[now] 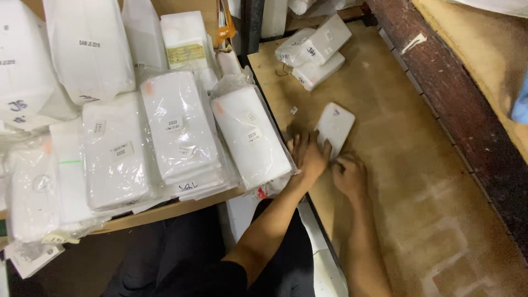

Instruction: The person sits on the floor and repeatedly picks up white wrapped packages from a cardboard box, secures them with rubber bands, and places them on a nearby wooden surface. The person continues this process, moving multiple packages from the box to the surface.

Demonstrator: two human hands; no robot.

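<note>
Head view: left hand (306,157) lies flat, fingers spread, pinning the near edge of a small white packet (334,127) at frame centre on the brown board (407,165). Right hand (348,175) curls knuckle-down at the packet's lower corner (grip unclear, fingertips hidden). Best to keep the left palm pressing so the packet can't slide. Bagged white stacks (250,137) sit just left; more packets (313,52) upper centre.
</note>
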